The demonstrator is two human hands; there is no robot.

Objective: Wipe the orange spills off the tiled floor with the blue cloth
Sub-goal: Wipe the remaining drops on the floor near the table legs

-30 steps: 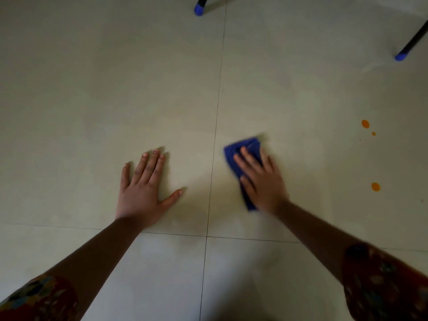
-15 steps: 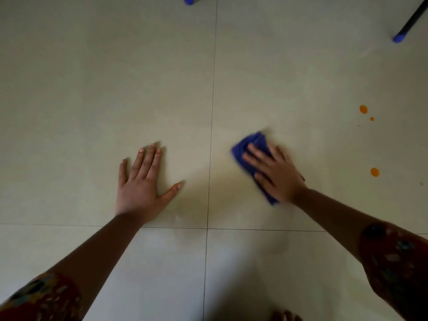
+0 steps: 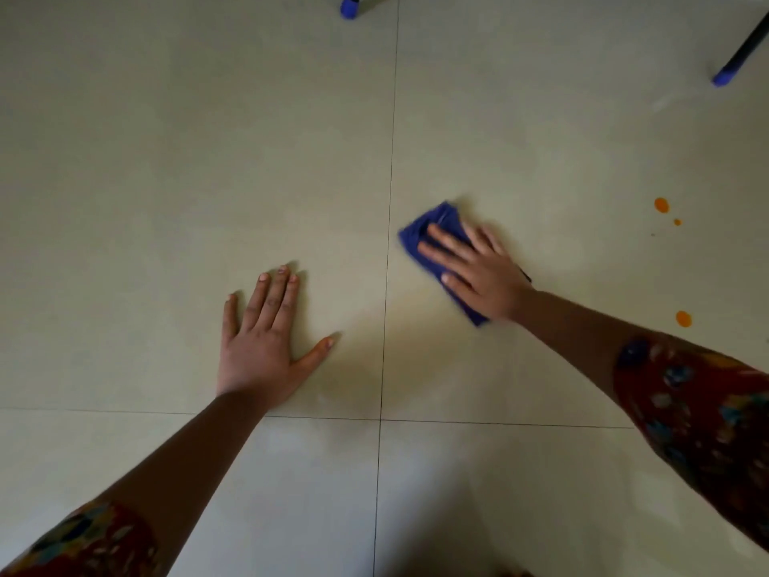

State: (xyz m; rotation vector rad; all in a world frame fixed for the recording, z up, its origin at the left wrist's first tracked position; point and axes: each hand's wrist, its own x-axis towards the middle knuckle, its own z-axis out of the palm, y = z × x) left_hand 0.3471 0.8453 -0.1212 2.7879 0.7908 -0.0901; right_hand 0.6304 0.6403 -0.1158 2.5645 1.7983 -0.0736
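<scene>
While the right hand (image 3: 482, 272) lies flat on top of it, fingers straight and a little spread, pressing down and not pinching, the small folded dark-blue fabric cloth (image 3: 439, 214) sits on the pale beige glossy tiled floor (image 3: 166, 160), beyond and just right of the dark grout cross (image 3: 380, 419) where four tiles meet. Judgement: cloth is light, soft and floppy, folded into a pad; likely slides easily on smooth tile and could bunch or slip out if pushed edge-first. No grip needed, best held by the palm over its middle with fingertips near the leading edge. Long axis runs diagonally, far end pointing up-left toward the joint line beyond the grout cross, near end toward the person's right, roughly in line with the fingers; near corner is blurred. Left hand (image 3: 260, 347) rests flat beyond and left of the grout cross, fingers straight, thumb splayed out, holding nothing, likely a brace. Round orange liquid spills (image 3: 683, 318), three seen, lie well right of the grout cross, well apart from the cloth, not yet wiped
</scene>
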